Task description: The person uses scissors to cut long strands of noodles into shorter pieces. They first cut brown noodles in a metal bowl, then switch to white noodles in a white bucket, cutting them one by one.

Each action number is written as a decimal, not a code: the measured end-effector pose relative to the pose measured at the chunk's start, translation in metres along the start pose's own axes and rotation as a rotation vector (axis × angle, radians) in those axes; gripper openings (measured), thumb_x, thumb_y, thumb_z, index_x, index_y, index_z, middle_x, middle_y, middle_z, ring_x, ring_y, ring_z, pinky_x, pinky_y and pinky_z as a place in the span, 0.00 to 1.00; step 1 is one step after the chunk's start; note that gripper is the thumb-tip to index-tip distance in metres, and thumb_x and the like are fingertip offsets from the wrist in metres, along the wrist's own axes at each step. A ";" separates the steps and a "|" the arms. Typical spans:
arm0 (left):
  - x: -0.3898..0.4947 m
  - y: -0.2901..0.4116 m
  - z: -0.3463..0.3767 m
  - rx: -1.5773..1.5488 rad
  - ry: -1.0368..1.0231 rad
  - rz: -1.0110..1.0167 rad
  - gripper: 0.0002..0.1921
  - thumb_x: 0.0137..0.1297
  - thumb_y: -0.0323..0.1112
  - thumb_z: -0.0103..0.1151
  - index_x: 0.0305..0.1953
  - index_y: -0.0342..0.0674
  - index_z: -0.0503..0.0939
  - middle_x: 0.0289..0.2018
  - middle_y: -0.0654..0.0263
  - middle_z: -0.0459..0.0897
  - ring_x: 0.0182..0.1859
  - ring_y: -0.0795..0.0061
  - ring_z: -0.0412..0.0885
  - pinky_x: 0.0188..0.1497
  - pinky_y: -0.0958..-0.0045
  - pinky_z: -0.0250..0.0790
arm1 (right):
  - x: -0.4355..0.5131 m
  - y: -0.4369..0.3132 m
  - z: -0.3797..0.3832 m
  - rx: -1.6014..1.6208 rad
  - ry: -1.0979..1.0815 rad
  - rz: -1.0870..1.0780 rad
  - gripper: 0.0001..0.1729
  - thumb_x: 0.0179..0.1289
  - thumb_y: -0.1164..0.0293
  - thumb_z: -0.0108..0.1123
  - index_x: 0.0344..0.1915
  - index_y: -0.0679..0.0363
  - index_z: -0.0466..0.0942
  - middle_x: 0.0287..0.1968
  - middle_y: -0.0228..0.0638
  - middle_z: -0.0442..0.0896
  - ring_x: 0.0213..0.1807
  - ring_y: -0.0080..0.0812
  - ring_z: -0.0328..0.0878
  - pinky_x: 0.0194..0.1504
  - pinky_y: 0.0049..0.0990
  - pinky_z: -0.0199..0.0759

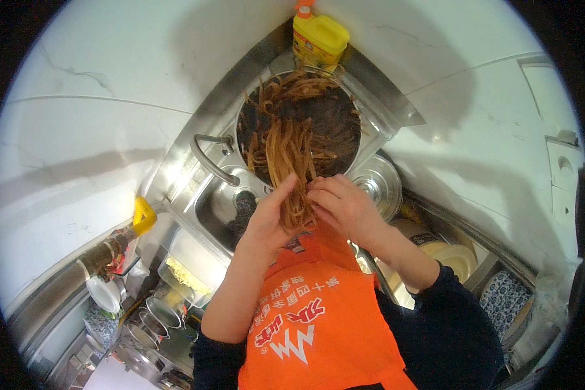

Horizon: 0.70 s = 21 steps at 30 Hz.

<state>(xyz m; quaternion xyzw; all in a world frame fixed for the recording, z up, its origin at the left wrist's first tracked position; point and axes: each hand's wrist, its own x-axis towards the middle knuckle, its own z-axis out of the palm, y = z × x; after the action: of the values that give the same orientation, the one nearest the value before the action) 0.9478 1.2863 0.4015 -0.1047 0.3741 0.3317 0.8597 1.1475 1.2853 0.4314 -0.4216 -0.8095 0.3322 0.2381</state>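
Note:
A bundle of long, brown, ribbon-like food strips (pixel 290 151) drapes from over the large round pot (pixel 239 146) toward my orange apron. My left hand (pixel 268 214) grips the bundle's near end from the left, thumb on top. From the right, the bent fingers of my right hand (pixel 343 202) hold strands at the same end, some fingertips hidden behind it. More loose strips lie in the dark contents of the pot, and some hang over its rim. I cannot tell from their look exactly what food they are.
The pot stands beside a steel sink (pixel 214 209) with a curved faucet (pixel 209 161). Behind stands a yellow plastic jug (pixel 321 41). A round metal lid (pixel 378 185) lies right of the pot. At left are a clear container of yellow food strips (pixel 187 273) and a yellow hose (pixel 144 217).

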 end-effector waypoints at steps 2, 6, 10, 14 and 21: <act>-0.001 0.002 -0.002 0.065 0.026 -0.023 0.11 0.74 0.33 0.61 0.53 0.38 0.80 0.43 0.60 0.87 0.45 0.66 0.87 0.48 0.60 0.83 | 0.003 0.007 -0.004 0.015 -0.067 -0.095 0.10 0.66 0.68 0.67 0.45 0.60 0.82 0.45 0.39 0.83 0.50 0.46 0.81 0.51 0.40 0.79; -0.003 0.001 -0.007 0.151 0.119 0.057 0.11 0.76 0.35 0.57 0.50 0.35 0.82 0.43 0.59 0.88 0.47 0.64 0.88 0.54 0.60 0.84 | 0.021 0.042 -0.008 0.175 0.097 -0.014 0.12 0.66 0.66 0.67 0.45 0.60 0.82 0.43 0.42 0.83 0.47 0.47 0.83 0.49 0.41 0.79; -0.006 0.002 -0.012 0.124 0.095 0.054 0.09 0.74 0.33 0.60 0.47 0.33 0.82 0.41 0.60 0.87 0.45 0.64 0.87 0.54 0.60 0.84 | 0.081 0.129 -0.009 -0.302 0.334 0.328 0.12 0.67 0.67 0.65 0.48 0.59 0.83 0.46 0.45 0.83 0.47 0.50 0.84 0.47 0.44 0.79; -0.009 0.003 -0.014 0.116 0.078 0.055 0.08 0.74 0.33 0.60 0.45 0.34 0.82 0.41 0.59 0.87 0.45 0.65 0.87 0.54 0.60 0.84 | 0.101 0.165 -0.006 -0.496 0.112 0.542 0.11 0.67 0.67 0.66 0.45 0.61 0.83 0.47 0.45 0.84 0.45 0.51 0.83 0.47 0.44 0.77; -0.003 -0.004 -0.005 0.106 0.021 0.066 0.10 0.75 0.36 0.60 0.45 0.35 0.82 0.42 0.60 0.88 0.42 0.66 0.87 0.42 0.66 0.80 | 0.027 0.046 -0.006 -0.039 0.223 0.102 0.08 0.63 0.71 0.68 0.40 0.61 0.79 0.40 0.43 0.82 0.45 0.50 0.81 0.48 0.43 0.77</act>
<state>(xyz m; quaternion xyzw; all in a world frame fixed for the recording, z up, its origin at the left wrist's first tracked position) 0.9455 1.2799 0.4001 -0.0502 0.4032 0.3384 0.8488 1.1612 1.3296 0.4039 -0.5011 -0.7618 0.2791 0.3011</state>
